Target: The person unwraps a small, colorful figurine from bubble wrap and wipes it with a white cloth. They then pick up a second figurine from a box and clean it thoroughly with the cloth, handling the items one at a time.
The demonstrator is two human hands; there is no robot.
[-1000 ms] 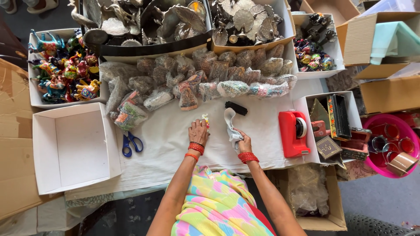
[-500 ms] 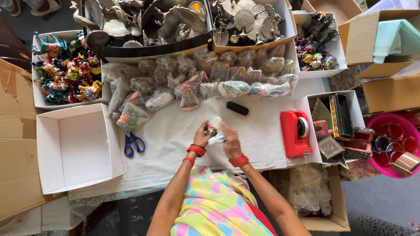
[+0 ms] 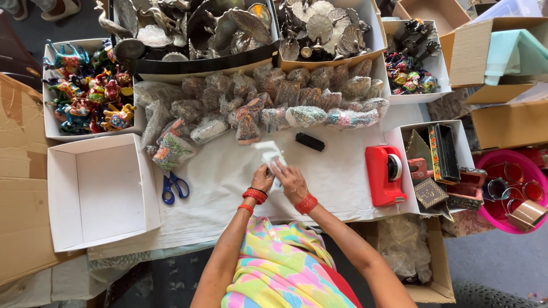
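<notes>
My left hand and my right hand meet over the middle of the white-covered table. Together they pinch a small object wrapped in white plastic, which sticks up just beyond my fingers. What is inside the wrap is hidden. Red bangles circle both wrists. A small black comb-like piece lies on the cloth just beyond and to the right of my hands. A row of bubble-wrapped items runs across the table behind it.
Blue-handled scissors lie to the left. An empty white box stands at the left edge, a red tape dispenser at the right. Boxes of colourful figurines, metal ornaments and small decorated boxes ring the table.
The right hand had the white-wrapped object alone with the left hand apart; the hands came together and now both grip it, slightly farther from my body.
</notes>
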